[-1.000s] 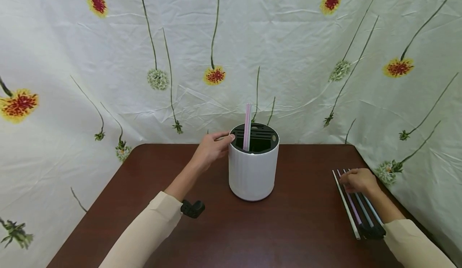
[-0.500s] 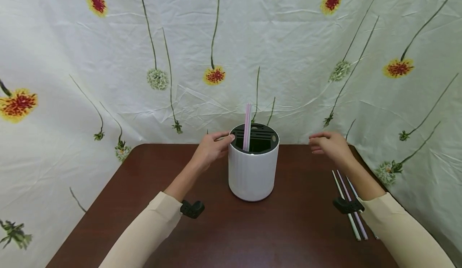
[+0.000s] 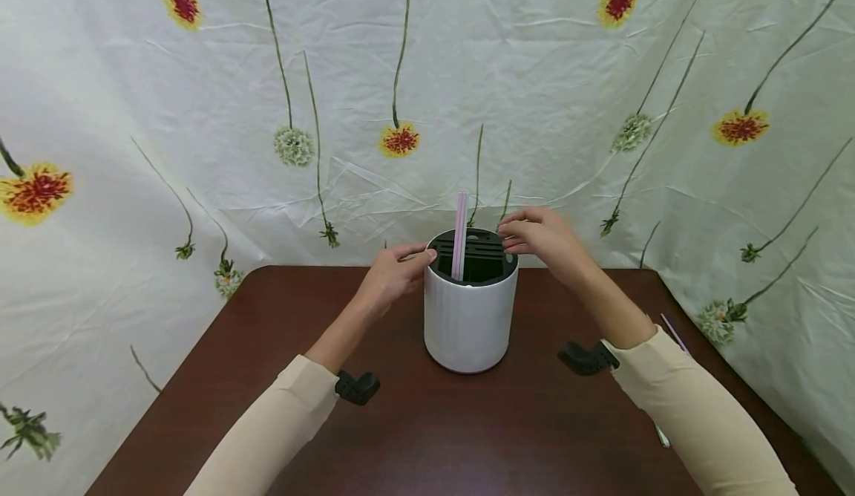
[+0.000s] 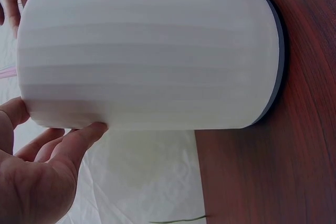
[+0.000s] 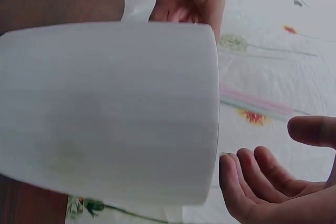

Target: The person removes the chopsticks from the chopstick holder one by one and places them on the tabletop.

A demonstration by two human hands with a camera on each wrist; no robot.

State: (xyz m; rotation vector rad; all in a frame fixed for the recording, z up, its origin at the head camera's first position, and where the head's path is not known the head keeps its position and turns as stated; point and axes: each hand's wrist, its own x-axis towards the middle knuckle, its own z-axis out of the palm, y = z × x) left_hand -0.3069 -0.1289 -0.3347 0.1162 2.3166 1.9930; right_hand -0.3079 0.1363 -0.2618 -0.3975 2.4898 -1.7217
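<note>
White ribbed holder [image 3: 470,318] stands mid-table; the left hand [image 3: 392,273] touches its rim with relaxed fingers, gripping nothing. It looks rigid and smooth, best taken around the wall. Pink straws [image 3: 459,235] inside. The right hand [image 3: 542,237] hovers loosely curled, empty.

I am stretching both sleeved arms forward. My left hand [image 3: 392,273] is resting with fingers loosely curved, thumb extended. My right hand [image 3: 541,237] is hovering, its fingers relaxed and slightly bent.

Bright, even, soft light with faint shadows; head view sharp but bowed at edges; both wrist views close and slightly blurred
</note>
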